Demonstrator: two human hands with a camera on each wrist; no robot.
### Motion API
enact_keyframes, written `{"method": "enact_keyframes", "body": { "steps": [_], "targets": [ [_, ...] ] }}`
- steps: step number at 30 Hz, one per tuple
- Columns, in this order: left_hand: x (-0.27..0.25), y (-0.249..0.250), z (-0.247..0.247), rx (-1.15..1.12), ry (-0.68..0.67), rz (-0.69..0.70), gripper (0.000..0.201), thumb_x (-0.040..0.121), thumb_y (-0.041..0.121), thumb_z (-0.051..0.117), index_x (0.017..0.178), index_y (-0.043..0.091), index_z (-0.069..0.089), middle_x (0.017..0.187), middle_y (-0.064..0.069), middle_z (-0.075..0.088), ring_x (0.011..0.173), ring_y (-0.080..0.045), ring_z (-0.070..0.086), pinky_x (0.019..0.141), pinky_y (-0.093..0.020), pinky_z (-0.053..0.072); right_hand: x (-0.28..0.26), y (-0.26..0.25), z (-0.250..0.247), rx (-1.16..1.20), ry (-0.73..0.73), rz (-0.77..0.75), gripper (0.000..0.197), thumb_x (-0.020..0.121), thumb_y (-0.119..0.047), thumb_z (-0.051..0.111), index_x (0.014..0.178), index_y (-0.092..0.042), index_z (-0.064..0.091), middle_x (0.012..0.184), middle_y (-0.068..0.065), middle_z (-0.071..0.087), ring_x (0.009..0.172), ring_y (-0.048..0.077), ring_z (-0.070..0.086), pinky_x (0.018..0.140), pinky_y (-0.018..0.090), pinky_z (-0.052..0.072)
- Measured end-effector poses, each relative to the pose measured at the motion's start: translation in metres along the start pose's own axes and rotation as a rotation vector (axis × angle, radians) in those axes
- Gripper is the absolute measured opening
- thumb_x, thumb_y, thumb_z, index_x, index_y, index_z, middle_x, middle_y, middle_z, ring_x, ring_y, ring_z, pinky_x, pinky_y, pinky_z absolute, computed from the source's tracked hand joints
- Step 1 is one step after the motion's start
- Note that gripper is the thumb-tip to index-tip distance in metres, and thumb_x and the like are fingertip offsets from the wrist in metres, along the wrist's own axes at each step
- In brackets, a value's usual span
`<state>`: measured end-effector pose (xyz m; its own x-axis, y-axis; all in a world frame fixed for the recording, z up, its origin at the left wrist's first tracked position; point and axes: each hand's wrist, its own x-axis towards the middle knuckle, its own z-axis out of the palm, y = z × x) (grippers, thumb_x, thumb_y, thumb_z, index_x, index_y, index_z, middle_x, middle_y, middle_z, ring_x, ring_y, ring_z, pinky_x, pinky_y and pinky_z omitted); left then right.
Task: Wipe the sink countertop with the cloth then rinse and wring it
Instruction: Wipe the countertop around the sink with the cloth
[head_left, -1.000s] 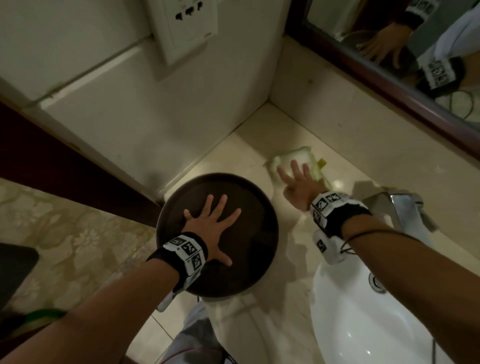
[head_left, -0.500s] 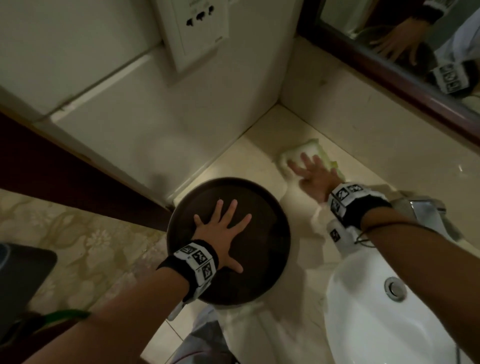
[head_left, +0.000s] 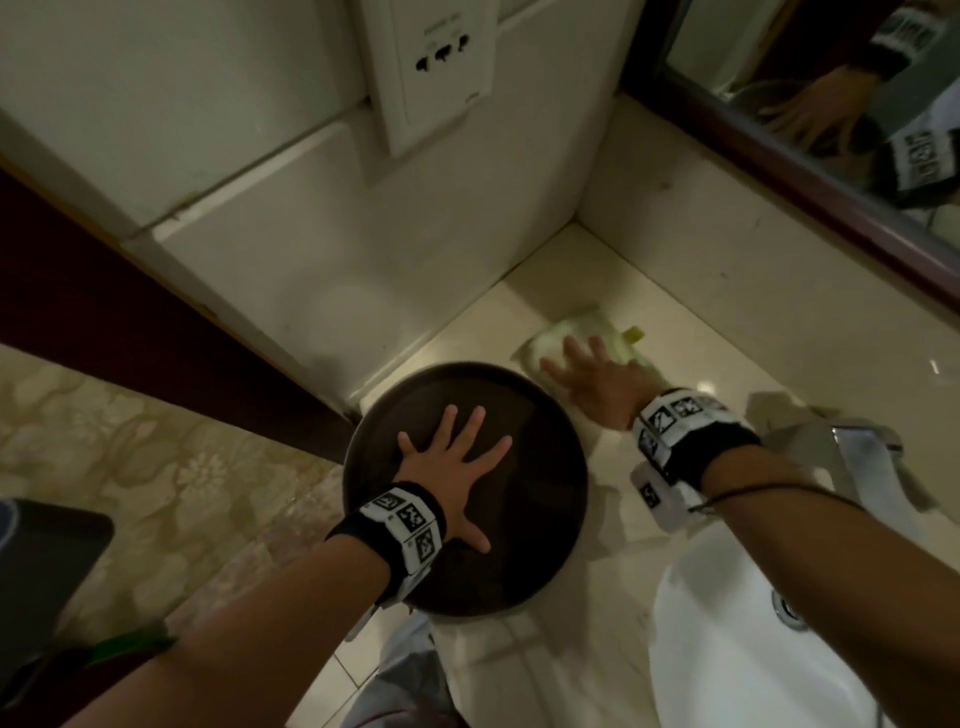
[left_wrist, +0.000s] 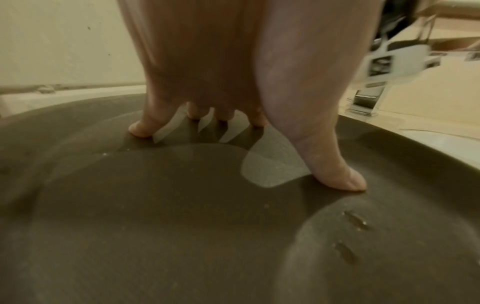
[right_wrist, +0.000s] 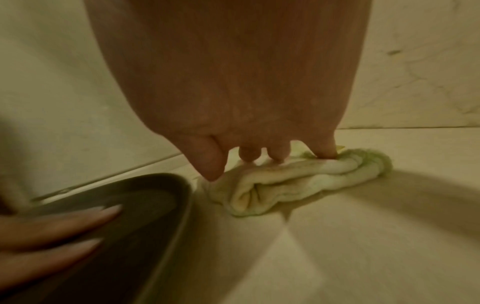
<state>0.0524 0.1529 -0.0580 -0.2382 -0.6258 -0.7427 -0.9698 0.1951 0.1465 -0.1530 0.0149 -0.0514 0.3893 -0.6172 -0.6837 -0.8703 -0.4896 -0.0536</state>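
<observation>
A folded pale green and white cloth (head_left: 579, 335) lies on the beige countertop (head_left: 727, 338) near the back corner. My right hand (head_left: 576, 361) presses down on it with straight, spread fingers; in the right wrist view the fingertips (right_wrist: 326, 153) bear on the cloth (right_wrist: 298, 181). A dark round tray (head_left: 545, 519) sits at the counter's left edge. My left hand (head_left: 457, 447) lies flat and spread on that tray, and its fingers (left_wrist: 335, 176) touch the tray's wet surface (left_wrist: 182, 226). The white sink basin (head_left: 727, 649) is at the lower right.
A chrome faucet (head_left: 857, 457) stands behind the basin, just right of my right wrist. Walls close off the corner to the left and behind the cloth, with a socket plate (head_left: 441, 67) above. A dark-framed mirror (head_left: 831, 104) hangs over the back wall. The tray's rim (right_wrist: 182, 191) is close beside the cloth.
My right hand has slid the cloth leftward, closer to the tray's rim. The left hand has stayed flat on the tray. The head view has shifted slightly.
</observation>
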Motion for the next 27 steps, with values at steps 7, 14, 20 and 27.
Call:
{"method": "enact_keyframes", "body": {
  "steps": [7, 14, 20, 27],
  "targets": [
    [0.000, 0.000, 0.000, -0.002, 0.000, 0.000, 0.123, 0.065, 0.070, 0.070, 0.144, 0.048, -0.022, 0.151, 0.004, -0.040, 0.141, -0.031, -0.032, 0.104, -0.077, 0.005, -0.002, 0.005, 0.005, 0.011, 0.030, -0.079, 0.053, 0.104, -0.037, 0.022, 0.150, -0.049, -0.001, 0.162, -0.006, -0.015, 0.149, 0.027, -0.014, 0.116, 0.061, 0.006],
    [0.001, -0.002, 0.002, -0.012, -0.005, 0.012, 0.124, 0.065, 0.070, 0.070, 0.144, 0.048, -0.023, 0.151, 0.004, -0.041, 0.140, -0.031, -0.034, 0.104, -0.077, 0.004, 0.026, 0.051, -0.019, 0.128, 0.126, 0.103, 0.057, 0.103, -0.030, 0.028, 0.149, -0.051, 0.001, 0.162, -0.010, -0.012, 0.149, 0.020, -0.012, 0.116, 0.056, -0.003],
    [0.002, -0.003, 0.002, -0.018, -0.005, 0.023, 0.124, 0.067, 0.067, 0.071, 0.144, 0.047, -0.024, 0.150, 0.003, -0.042, 0.139, -0.032, -0.034, 0.104, -0.078, 0.004, 0.046, 0.051, -0.031, 0.164, 0.102, 0.236, 0.062, 0.101, -0.029, 0.030, 0.149, -0.050, -0.003, 0.163, -0.006, -0.013, 0.149, 0.027, -0.010, 0.113, 0.062, 0.003],
    [0.002, -0.002, 0.001, -0.008, 0.020, 0.033, 0.123, 0.067, 0.066, 0.072, 0.146, 0.045, -0.020, 0.152, 0.000, -0.039, 0.141, -0.033, -0.031, 0.102, -0.079, 0.007, 0.019, -0.017, -0.023, 0.207, 0.001, 0.075, 0.055, 0.103, -0.047, 0.022, 0.154, -0.036, 0.003, 0.162, 0.002, -0.015, 0.148, 0.034, -0.013, 0.114, 0.065, 0.002]
  ]
}}
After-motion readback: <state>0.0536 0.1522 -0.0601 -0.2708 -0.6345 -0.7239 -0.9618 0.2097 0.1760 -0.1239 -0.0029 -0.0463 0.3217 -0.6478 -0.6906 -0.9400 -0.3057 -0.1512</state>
